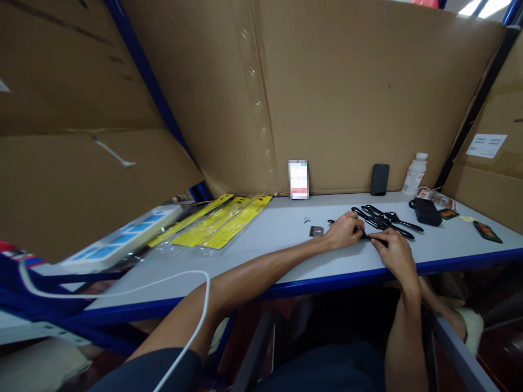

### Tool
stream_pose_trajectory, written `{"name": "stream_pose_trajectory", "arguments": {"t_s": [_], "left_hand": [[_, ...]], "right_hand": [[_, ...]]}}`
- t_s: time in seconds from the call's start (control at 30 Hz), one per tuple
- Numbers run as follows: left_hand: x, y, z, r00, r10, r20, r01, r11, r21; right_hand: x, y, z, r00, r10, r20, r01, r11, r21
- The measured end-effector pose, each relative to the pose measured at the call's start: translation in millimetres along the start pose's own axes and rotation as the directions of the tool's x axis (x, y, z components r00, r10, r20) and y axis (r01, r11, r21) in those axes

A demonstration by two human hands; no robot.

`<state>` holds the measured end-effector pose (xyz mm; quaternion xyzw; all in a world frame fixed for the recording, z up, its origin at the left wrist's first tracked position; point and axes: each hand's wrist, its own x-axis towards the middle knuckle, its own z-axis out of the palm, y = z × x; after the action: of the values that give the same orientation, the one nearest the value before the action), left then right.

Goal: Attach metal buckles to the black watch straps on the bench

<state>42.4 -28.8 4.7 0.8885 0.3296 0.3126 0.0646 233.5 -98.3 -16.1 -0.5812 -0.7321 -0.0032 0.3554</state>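
Note:
My left hand (345, 231) and my right hand (394, 253) work close together over the table near its front edge. Between them is a black spokeshave (365, 236), its middle mostly covered by fingers; one handle end pokes out past my left hand. The fingers of both hands are closed on it. Just behind lie several more black spokeshaves (390, 219) in a loose pile. Left of my left hand, a flat grey slotted blade (316, 231) rests on the table, with small metal screws (306, 220) a little farther back.
Yellow-backed plastic packages (223, 223) and a white-and-blue box (126, 237) lie left. A lit phone (298, 179), a dark phone (379, 179) and a bottle (414, 174) stand along the cardboard wall (347, 98). A black case (425, 211) sits right. A white cable (163, 280) crosses the left front.

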Motion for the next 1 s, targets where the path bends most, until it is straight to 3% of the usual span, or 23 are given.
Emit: {"name": "stream_pose_trajectory", "arguments": {"t_s": [0.4, 0.73, 1.0], "left_hand": [[0.7, -0.5, 0.9, 1.0, -0.006, 0.004, 0.006, 1.0, -0.026], [1.6, -0.5, -1.1, 1.0, 0.025, 0.014, -0.023, 0.99, -0.141], [2.1, 4.1, -2.6, 0.998, -0.064, -0.027, 0.063, 0.996, -0.056]], "right_hand": [[0.3, -0.2, -0.3, 1.0, 0.003, 0.007, -0.003, 1.0, 0.009], [1.2, -0.7, -0.8, 1.0, -0.001, 0.003, 0.001, 1.0, 0.019], [0.8, -0.3, 0.1, 1.0, 0.001, 0.002, -0.001, 1.0, 0.0]]}}
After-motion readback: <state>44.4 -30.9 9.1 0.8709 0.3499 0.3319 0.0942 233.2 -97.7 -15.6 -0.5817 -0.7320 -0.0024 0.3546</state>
